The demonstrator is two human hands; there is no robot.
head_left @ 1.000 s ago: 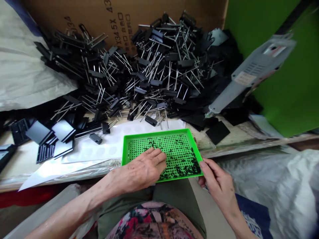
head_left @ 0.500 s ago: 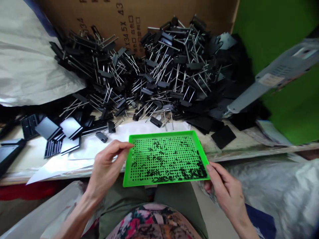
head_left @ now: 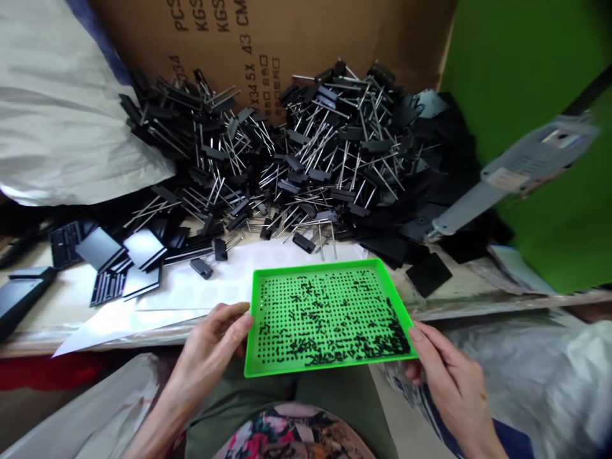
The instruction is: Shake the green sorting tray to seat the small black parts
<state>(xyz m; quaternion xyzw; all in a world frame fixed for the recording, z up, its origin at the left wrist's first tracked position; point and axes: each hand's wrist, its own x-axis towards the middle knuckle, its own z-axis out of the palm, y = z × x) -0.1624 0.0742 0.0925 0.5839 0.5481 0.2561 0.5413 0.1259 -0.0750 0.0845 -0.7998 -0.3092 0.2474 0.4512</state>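
Observation:
A shallow bright-green tray (head_left: 315, 266) with rows of small holes is held in front of my body, at the table's front edge. Small black pieces (head_left: 396, 343), probably screws, lie scattered in it and are heaped thickest in the near right corner. My left hand (head_left: 210, 347) pinches the tray's left rim between thumb and fingers. At the near right corner, my right hand (head_left: 452, 373) grips the rim, thumb on top and the other fingers partly hidden beneath.
Behind the tray is a large heap of black parts with metal rods (head_left: 306, 140), against a cardboard box (head_left: 335, 32). A grey electric screwdriver (head_left: 497, 175) hangs at right. Flat black plates (head_left: 100, 248) and white paper (head_left: 115, 325) lie left; a white bag (head_left: 71, 115) bulges beyond.
The tray has shifted slightly right and lower in view. My left hand has slid nearer along the left rim, its thumb now against the edge. The whole view has also shifted a little.

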